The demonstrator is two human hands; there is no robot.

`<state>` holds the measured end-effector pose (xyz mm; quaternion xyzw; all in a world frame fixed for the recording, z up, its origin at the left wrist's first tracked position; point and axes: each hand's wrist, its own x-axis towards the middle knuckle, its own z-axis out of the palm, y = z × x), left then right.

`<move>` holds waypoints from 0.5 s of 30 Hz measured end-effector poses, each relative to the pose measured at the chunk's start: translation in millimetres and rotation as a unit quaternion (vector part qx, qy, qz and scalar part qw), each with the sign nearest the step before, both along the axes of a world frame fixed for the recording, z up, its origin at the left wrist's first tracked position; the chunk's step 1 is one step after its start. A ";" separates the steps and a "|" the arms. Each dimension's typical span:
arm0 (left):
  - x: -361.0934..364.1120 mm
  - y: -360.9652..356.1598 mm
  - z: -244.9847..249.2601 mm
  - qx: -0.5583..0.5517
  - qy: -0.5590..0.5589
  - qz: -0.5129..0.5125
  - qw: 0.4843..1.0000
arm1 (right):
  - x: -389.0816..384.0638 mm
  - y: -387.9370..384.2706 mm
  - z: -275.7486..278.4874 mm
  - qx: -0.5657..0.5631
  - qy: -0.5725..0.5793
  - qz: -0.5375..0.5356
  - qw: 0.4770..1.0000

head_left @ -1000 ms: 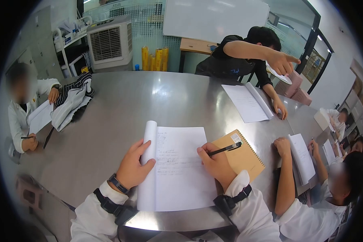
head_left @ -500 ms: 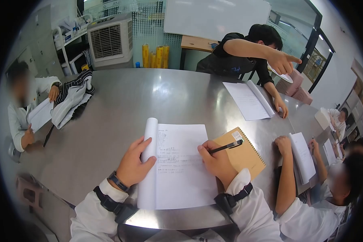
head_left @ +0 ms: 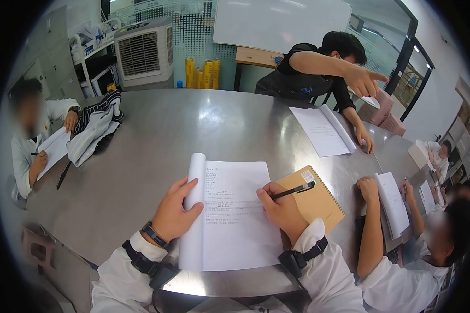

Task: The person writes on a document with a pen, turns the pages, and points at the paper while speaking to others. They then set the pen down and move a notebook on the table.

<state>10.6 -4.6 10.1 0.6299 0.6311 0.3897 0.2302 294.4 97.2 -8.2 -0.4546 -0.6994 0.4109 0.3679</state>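
In front of me a white notepad (head_left: 240, 242) lies on the steel table, its turned pages rolled back along the left side. Lines of small writing cover the upper half of the sheet; the lower half is blank. My left hand (head_left: 175, 211) grips the rolled pages, its thumb and fingers on the roll. Held in my right hand (head_left: 282, 208) is a black pen (head_left: 293, 190), slanted with its clip end up to the right. The pen's writing tip is hidden behind my fingers. Under my right hand's far side lies a tan spiral notebook (head_left: 326, 206).
Across the steel table (head_left: 141, 172) a person in black points to the right, beside another pad (head_left: 318, 130). At right a person has a pad (head_left: 391, 206). A person at left writes near striped clothing (head_left: 95, 128). An air cooler (head_left: 143, 55) stands behind.
My hands, the pen and the notepad keep nearly the same place; the view shifts slightly. The person at left has lowered a hand with a pen onto their paper.
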 end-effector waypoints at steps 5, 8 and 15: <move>-1.3 0.8 -2.7 0.014 0.022 0.001 1.000 | -0.4 -4.1 9.9 -0.001 -0.034 -0.016 0.999; -0.3 -0.7 -0.3 0.010 0.024 0.003 1.000 | -0.2 -2.5 3.5 -0.010 -0.019 -0.022 1.000; -1.8 0.1 -5.0 0.007 0.018 0.007 1.000 | -0.4 -1.3 4.0 -0.044 -0.030 -0.022 0.998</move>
